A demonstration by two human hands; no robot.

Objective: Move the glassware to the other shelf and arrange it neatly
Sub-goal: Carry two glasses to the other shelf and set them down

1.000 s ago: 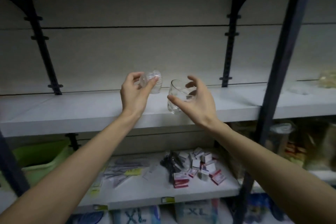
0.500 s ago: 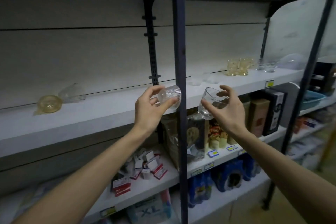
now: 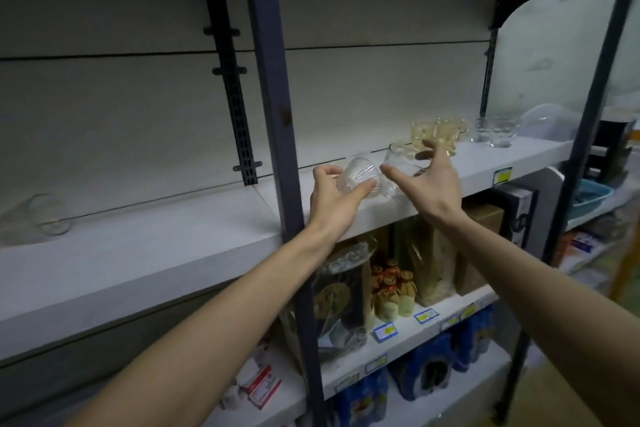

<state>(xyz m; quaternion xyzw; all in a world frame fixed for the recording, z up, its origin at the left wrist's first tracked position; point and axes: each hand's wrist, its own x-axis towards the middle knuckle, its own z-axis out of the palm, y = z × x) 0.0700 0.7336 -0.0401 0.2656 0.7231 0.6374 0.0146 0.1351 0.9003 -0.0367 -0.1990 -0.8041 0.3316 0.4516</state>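
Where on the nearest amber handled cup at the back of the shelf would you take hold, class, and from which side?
Probably by its handle, coming from the right. The amber cup stands upright with the handle sticking out to the right, clear of the clear tumblers. Another amber cup crowds its left side, so fingers have little room there.

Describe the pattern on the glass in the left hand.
Clear glass with fine ribs fanning from its base; seen in the head view.

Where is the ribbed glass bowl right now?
In the head view, the ribbed glass bowl is held in the left hand, just right of the dark upright post, beside the smooth glass in the right hand.
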